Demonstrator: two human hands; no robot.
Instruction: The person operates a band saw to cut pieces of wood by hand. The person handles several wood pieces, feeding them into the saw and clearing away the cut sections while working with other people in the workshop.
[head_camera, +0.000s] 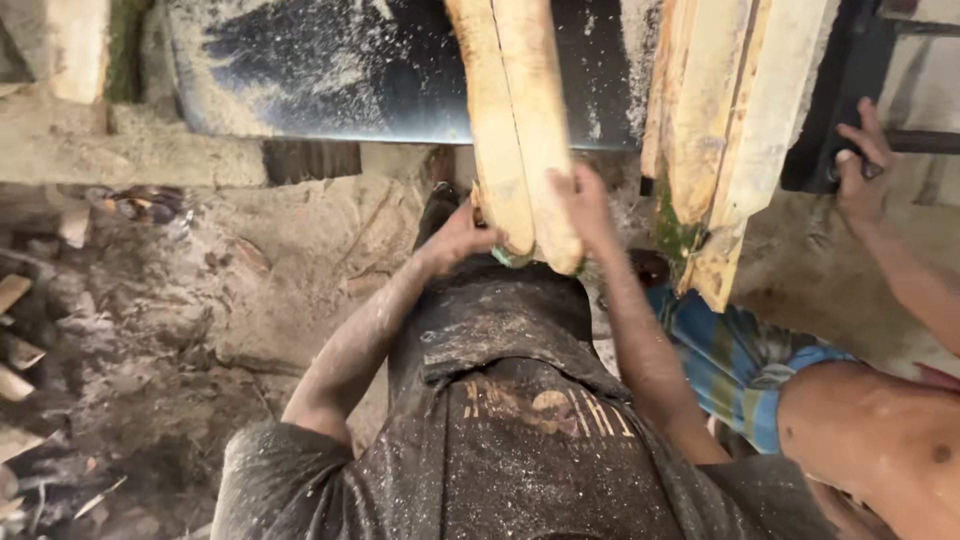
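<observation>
No bin, box or tray shows in my view, only loose wood and sawdust.

My left hand is at the middle of the frame, clasping the near end of the left slab from its left side, fingers curled onto the wood. My right hand is just right of it, fingers wrapped over the near end of the right slab. The two pale slabs lie side by side, touching along their length, and run from my hands up to the top edge of the frame, over the dark desk, which is dusted with sawdust. Their near ends overhang the front edge of the desk and sit just above my shirt.

To the right, a second stack of planks slopes down from the top of the frame, its lower tip near a co-worker's blue checked cloth. The gap between that stack and my slabs is narrow. The co-worker's hand at the right edge rests on a dark frame part, well apart from my hands.

The left half of the frame is earth floor thick with sawdust, with offcuts along the left edge; that side has the most open room.
</observation>
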